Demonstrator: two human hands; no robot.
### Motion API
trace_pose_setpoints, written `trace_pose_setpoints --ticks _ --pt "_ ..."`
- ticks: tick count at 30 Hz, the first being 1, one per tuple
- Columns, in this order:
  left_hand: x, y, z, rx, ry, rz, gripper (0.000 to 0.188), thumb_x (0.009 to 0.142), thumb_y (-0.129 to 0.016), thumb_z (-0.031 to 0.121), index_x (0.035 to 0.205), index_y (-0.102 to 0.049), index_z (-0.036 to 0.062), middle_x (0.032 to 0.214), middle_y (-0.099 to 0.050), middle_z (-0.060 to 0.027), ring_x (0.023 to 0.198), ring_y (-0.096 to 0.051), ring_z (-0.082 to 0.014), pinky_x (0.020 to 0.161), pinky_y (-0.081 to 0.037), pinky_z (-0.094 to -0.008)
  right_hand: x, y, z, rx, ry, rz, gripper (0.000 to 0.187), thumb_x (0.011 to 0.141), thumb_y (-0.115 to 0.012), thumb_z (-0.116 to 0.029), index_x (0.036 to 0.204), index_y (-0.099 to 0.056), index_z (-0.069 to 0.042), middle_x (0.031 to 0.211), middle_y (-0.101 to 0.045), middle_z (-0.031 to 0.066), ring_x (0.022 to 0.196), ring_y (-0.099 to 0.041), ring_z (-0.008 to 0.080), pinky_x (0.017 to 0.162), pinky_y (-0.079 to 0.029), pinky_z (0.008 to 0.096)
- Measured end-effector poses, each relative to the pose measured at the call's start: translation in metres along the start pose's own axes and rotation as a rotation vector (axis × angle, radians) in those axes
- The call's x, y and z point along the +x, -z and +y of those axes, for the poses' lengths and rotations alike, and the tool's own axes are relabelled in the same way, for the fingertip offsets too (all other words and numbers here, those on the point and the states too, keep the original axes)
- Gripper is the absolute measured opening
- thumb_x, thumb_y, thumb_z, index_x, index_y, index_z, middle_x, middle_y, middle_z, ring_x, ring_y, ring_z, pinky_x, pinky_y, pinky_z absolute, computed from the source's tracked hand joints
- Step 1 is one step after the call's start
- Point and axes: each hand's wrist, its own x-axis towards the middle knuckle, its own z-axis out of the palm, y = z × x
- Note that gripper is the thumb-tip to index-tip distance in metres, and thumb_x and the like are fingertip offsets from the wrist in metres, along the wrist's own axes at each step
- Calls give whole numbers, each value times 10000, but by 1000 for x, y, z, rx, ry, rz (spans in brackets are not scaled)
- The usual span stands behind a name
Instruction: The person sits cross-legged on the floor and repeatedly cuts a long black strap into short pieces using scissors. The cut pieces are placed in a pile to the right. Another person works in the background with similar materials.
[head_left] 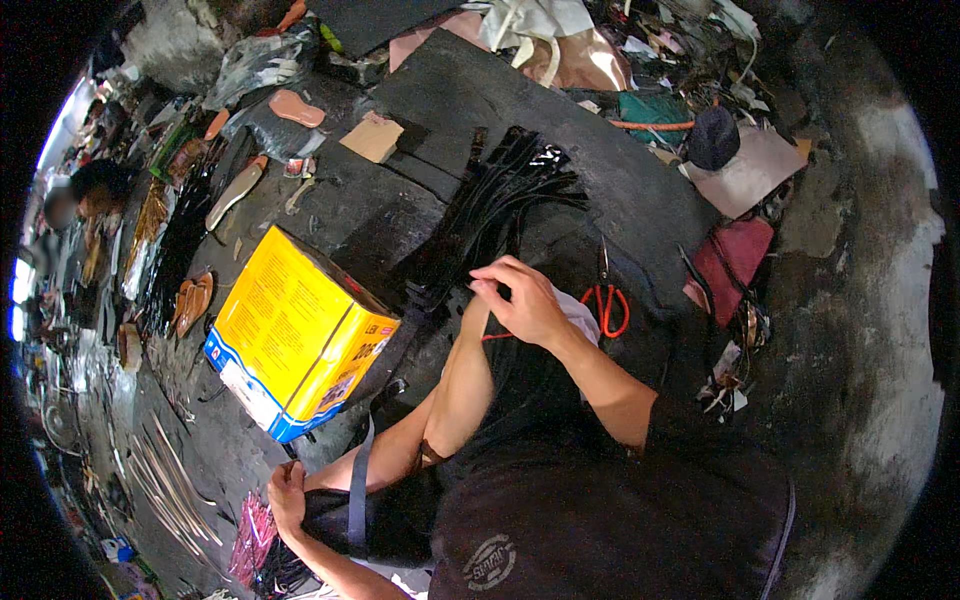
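My right hand (520,300) is over my bare leg, its thumb and fingers pinched together; anything between them is too small to make out. Just beyond it lies a thick bundle of glossy black strips (510,200), fanned out on a dark board. At the lower left, my left hand (287,492) has its fingers curled closed; what they hold is hidden. Beside that hand is a bundle of pink strips (252,540). A grey-blue strap (360,490) crosses my leg. Red-handled scissors (605,305) lie to the right of my right hand.
A yellow and blue carton (300,335) stands left of my leg. Pale thin strips (170,490), brown sandals (193,303), a shoe sole (297,108) and a tan card piece (372,137) lie around. On the right are maroon material (735,265) and a dark round thing (713,138).
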Motion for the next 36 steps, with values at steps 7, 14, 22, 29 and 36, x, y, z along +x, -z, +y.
trace_pose_setpoints --ticks 7,14,22,29,36 --pt "-35 -27 77 186 -107 -137 508 879 -788 440 1103 -725 -12 1062 -724 -243 1042 -685 -432 905 -518 -490 0 2 -5 -72 23 -38 252 945 -717 -276 1055 -751 -51 972 -697 120 933 -695 319 854 -539 436" --pt "-54 -50 126 37 -207 -91 207 862 -701 62 1040 -620 -3 967 -672 -215 897 -648 -424 814 -509 -459 -18 -59 -56 189 302 -166 238 911 -757 -261 1038 -727 -62 997 -686 116 971 -669 323 873 -529 457" --pt "-62 -9 175 -658 -134 -322 168 967 -614 -13 1116 -672 39 948 -667 -21 832 -616 -108 751 -503 -257 -35 -123 -132 505 347 -926 392 959 -732 -392 1044 -714 -10 906 -716 163 830 -689 341 716 -522 438" --pt "-56 51 137 -550 -24 -298 176 950 -765 177 947 -660 36 761 -617 17 662 -554 -73 618 -461 -259 35 -57 -84 479 353 -861 260 965 -739 -295 975 -755 -36 843 -740 120 757 -695 192 698 -531 363" --pt "-4 64 121 -525 -89 -16 187 964 -726 229 910 -654 65 774 -601 34 741 -531 -68 666 -417 -264 105 -1 -72 221 80 -816 278 907 -815 -302 915 -760 -30 804 -747 81 744 -679 130 709 -543 330"
